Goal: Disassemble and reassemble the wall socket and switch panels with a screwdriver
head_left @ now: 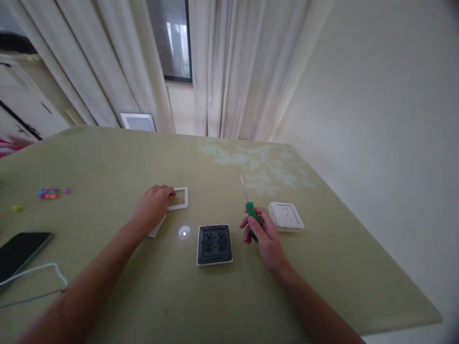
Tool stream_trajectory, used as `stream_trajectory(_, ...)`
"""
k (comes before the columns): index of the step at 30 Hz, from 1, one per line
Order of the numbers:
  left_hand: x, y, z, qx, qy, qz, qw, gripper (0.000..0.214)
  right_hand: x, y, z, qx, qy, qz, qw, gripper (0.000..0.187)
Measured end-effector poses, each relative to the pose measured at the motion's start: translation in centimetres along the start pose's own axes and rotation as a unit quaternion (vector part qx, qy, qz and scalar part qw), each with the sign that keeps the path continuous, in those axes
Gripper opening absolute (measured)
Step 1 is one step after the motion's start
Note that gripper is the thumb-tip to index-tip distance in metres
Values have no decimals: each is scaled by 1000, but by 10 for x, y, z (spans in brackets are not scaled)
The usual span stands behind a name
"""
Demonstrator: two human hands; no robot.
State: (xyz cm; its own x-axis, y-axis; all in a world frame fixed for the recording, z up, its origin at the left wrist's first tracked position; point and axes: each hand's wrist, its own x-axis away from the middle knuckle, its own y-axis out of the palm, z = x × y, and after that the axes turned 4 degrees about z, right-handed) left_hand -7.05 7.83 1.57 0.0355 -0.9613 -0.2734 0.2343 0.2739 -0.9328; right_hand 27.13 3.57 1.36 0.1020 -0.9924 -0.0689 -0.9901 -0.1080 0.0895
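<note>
My right hand (263,234) is closed around the green handle of a screwdriver (250,210), its thin metal shaft pointing up and away. At the left, my left hand (155,203) has its fingers curled on the left side of a white square socket frame (186,198) on the table. Another flat white piece (158,226) lies partly hidden under that hand and forearm. Between the hands rests a wall socket panel (215,244), its dark back facing up. Just right of my right hand sits a white socket on its box (287,217), face up.
The tabletop (172,296) has a green cover with a pale leaf pattern. A phone (23,253) and white cable (57,270) lie at left, with small colourful bits (50,192) beyond. A wall (387,143) stands at right, curtains (244,71) behind.
</note>
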Motion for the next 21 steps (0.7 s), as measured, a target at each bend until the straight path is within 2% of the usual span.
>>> stream_trajectory(3, 11, -15, 17, 52, -3, 20, 998, 33, -1, -1, -1, -8, 5, 9, 1000, 38)
stream_trajectory(6, 32, -26, 41, 216, -11, 35, 976, 22, 1, -1, -2, -9, 10, 5, 1000, 36)
stream_trajectory(10, 57, -21, 63, 332, 20, 24, 943, 13, 3, -1, -3, 0, 18, 2, 1000, 35)
stream_trajectory(13, 67, -11, 68, 417, 40, -21, 908, 19, 3, -2, -3, 9, 23, 4, 1000, 36)
stream_trajectory(17, 72, -7, 66, 500, 38, -72, 862, 11, 3, -6, -3, 20, 28, 20, 999, 34)
stream_trajectory(21, 75, -7, 64, 512, 29, -105, 852, 9, 2, -8, -2, 37, 32, 33, 998, 33)
